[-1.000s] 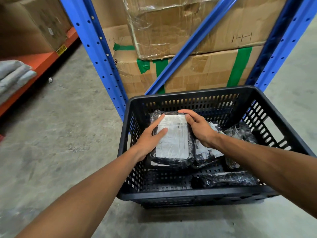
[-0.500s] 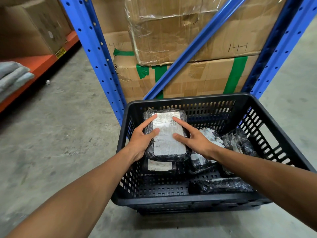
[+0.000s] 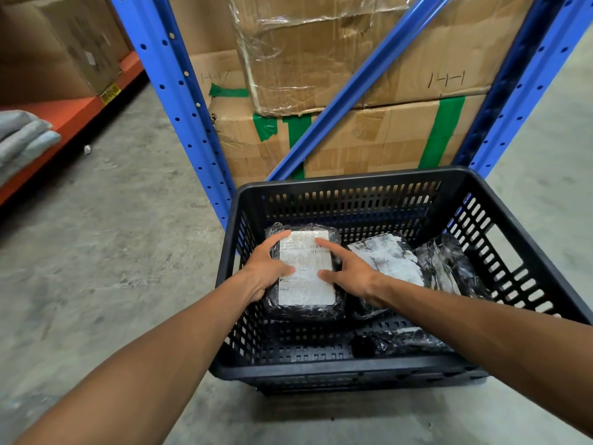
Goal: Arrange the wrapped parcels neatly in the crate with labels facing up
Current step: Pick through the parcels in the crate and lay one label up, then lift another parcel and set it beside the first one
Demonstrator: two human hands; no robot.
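A black plastic crate (image 3: 353,178) stands on the concrete floor. In its back left part lies a black-wrapped parcel (image 3: 305,284) with its white label facing up. My left hand (image 3: 264,269) holds its left edge, thumb on the label. My right hand (image 3: 351,273) holds its right edge, forefinger and thumb on the label. Beside it to the right lies a second parcel (image 3: 390,260), white label up and crumpled. A third parcel (image 3: 449,268) leans by the right wall, mostly black wrap showing. A fourth parcel (image 3: 401,342) lies along the front wall.
Blue rack uprights (image 3: 179,91) and a diagonal brace (image 3: 362,81) rise just behind the crate, with stacked cardboard boxes (image 3: 369,136) behind them. An orange shelf (image 3: 64,117) with a box and grey folded items runs along the left.
Both hands moved the labelled parcel toward the crate's back left and lowered it flat; the parcel seen beneath it half a second ago is now covered.
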